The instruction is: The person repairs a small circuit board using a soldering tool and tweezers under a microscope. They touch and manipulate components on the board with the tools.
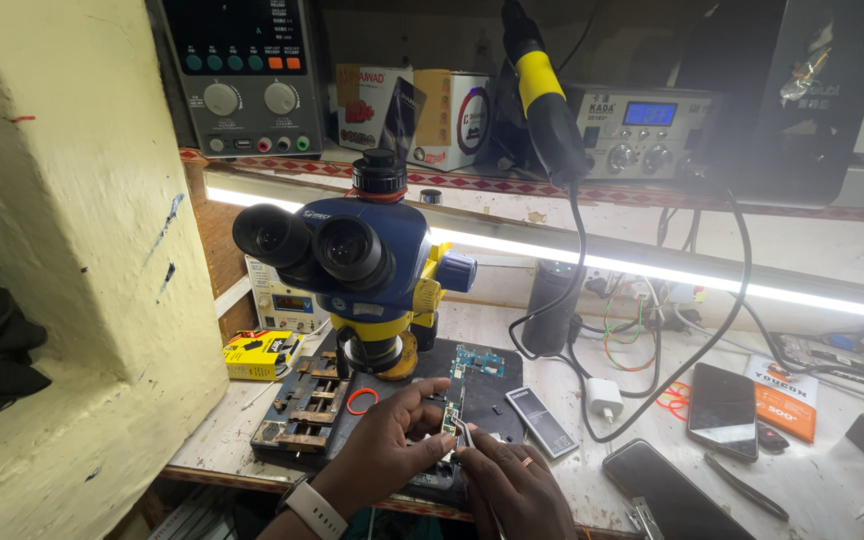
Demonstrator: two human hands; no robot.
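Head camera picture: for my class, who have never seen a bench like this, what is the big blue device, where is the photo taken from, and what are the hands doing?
The photo comes from a camera on the person's head, looking down at a repair bench. The blue device is a stereo microscope with two eyepieces. Below it, the left hand steadies a narrow green circuit board on a dark work mat. The right hand holds metal tweezers at the board's lower end. Nearby lie a phone battery, a white charger plug, two dark phones and an orange rubber ring. A yellow-handled soldering tool hangs above.
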